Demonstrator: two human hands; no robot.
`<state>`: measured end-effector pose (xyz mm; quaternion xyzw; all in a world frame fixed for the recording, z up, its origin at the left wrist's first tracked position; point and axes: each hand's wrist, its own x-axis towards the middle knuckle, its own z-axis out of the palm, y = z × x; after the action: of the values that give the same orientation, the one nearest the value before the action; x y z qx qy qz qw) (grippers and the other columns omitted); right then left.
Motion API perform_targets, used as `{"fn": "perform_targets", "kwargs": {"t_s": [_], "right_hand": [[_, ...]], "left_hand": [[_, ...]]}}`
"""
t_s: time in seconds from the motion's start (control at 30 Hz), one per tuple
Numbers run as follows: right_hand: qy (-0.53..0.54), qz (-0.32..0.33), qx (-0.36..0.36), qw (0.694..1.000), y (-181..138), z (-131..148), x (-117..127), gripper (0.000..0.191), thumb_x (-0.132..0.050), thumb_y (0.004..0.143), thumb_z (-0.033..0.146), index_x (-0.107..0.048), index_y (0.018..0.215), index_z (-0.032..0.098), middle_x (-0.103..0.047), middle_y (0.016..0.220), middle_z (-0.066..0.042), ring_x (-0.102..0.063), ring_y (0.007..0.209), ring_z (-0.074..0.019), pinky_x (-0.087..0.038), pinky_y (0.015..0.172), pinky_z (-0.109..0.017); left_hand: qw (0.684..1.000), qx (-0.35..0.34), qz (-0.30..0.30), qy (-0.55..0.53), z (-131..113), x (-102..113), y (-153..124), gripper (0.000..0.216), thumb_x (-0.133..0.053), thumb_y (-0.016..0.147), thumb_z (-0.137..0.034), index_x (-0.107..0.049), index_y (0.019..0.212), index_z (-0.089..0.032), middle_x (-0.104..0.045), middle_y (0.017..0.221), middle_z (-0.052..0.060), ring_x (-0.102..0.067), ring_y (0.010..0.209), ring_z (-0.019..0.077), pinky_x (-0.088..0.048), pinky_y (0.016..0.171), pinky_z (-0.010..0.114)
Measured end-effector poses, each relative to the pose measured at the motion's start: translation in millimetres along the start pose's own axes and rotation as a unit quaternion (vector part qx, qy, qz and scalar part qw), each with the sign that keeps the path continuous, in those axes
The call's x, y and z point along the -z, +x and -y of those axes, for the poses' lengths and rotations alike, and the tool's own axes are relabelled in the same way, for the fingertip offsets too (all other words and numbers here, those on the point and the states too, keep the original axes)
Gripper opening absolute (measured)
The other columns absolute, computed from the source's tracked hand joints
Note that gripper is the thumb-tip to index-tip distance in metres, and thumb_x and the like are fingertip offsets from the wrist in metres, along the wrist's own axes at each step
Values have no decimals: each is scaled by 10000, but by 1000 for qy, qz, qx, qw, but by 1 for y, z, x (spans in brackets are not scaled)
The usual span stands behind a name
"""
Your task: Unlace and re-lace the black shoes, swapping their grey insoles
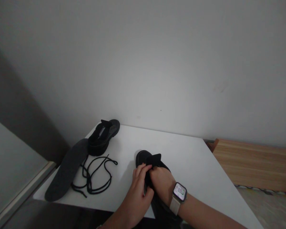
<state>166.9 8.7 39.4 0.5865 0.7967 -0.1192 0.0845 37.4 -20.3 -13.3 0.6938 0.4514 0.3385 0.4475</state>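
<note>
A black shoe [143, 156] lies at the table's front edge, toe pointing away from me, its tongue [154, 159] standing up and no lace visible in it. My left hand [141, 192] is closed on the shoe's left side, thumb and fingers at the rim of the opening. Into that opening reaches my right hand [162, 183], with a watch [180, 191] on its wrist; its fingers are hidden inside the shoe. To the left, a second black shoe [98, 147] stands with its tongue raised. Beside it are a dark grey insole [70, 170] and loose black shoelaces [95, 176].
The white table [181, 149] meets a grey wall [157, 63] at its back. A wooden board or furniture top [250, 163] is on the right. At the left is a pale panel with a light-coloured edge strip [26, 190].
</note>
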Motion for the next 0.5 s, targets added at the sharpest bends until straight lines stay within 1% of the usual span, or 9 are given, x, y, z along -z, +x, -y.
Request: {"fn": "perform_targets", "kwargs": {"t_s": [0.1,0.2,0.27,0.3,0.4,0.47,0.5], "right_hand": [[12,23,-14,1000,-12,-1,16,318,-479,926,62,-730,1121,69,-760,1041,-203,-756,935,-308,-595,780,-358],[30,22,-2,999,-33,-7,36,321,-465,974,132,-700,1191,136,-736,1150,-155,-732,1020,-282,-574,847,-344],[40,15,24,999,-49,-13,46,344,-453,971,109,-680,1220,182,-701,1242,-121,-696,1105,-258,-547,912,-334],[42,19,41,998,-57,-16,50,362,-459,949,74,-684,1205,194,-697,1249,-106,-689,1114,-250,-539,922,-331],[18,82,74,994,-76,-21,52,381,-486,867,-14,-724,1073,201,-728,1149,-75,-706,1038,-242,-541,869,-327],[-17,123,87,988,-83,-21,48,316,-511,871,4,-741,976,193,-751,1057,-65,-716,980,-248,-539,835,-339],[-33,129,97,986,-86,-21,45,269,-533,885,37,-746,944,191,-759,1025,-63,-717,966,-255,-534,832,-350]], "left_hand": [[1000,-5,5,0,0,2,0,610,-427,834,-48,-423,1440,-126,-338,1543,180,-264,1501,284,-199,1252,541],[1000,-10,7,-1,-1,2,0,600,-418,844,-56,-416,1439,-128,-334,1538,180,-258,1501,280,-196,1251,547],[1000,-12,6,-1,-2,2,-1,605,-418,839,-54,-412,1439,-132,-345,1524,178,-273,1493,277,-199,1250,545],[1000,-13,5,0,-2,2,-1,607,-421,836,-52,-412,1438,-134,-350,1518,177,-279,1489,276,-200,1250,546],[1000,-9,3,-1,-4,2,-1,602,-424,839,-52,-416,1432,-153,-354,1513,168,-286,1483,276,-201,1247,552],[1000,-5,2,-4,-4,2,-1,594,-424,846,-55,-420,1429,-169,-355,1512,160,-283,1484,274,-206,1245,550],[1000,-5,1,-6,-4,2,-1,592,-425,847,-56,-423,1427,-175,-358,1511,157,-284,1484,273,-209,1244,547]]}}
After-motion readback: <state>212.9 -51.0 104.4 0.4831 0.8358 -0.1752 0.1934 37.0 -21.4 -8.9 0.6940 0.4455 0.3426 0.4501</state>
